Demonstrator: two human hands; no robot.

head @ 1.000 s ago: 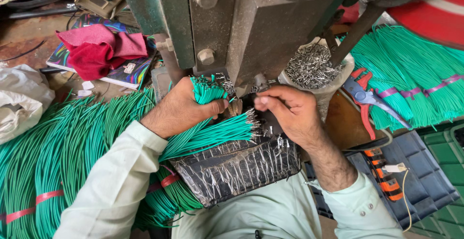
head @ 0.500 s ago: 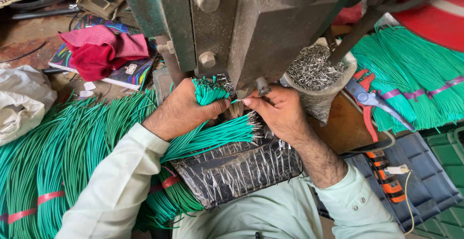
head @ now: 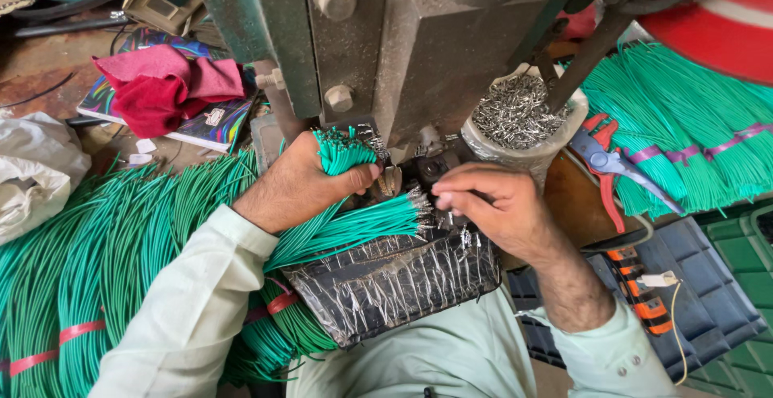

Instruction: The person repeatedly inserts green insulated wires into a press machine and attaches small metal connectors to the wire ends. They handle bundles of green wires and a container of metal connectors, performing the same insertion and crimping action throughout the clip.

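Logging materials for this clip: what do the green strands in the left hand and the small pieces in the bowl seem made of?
Green strands in the left hand: likely plastic-sheathed wire, smooth matte green, some ends tipped with metal. Small pieces in the bowl: apparently bare metal, shiny silver-grey.

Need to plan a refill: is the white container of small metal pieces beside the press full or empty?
Full. The white container is heaped to its rim with small silvery metal pieces; its bottom cannot be seen.

A rusty, stained tabletop (head: 32,84) fills the upper left, lit by flat daylight; a grey-green bolted machine body (head: 419,35) rises at centre; dark blue plastic crates (head: 708,309) sit lower right; a green crate (head: 745,362) beside them.
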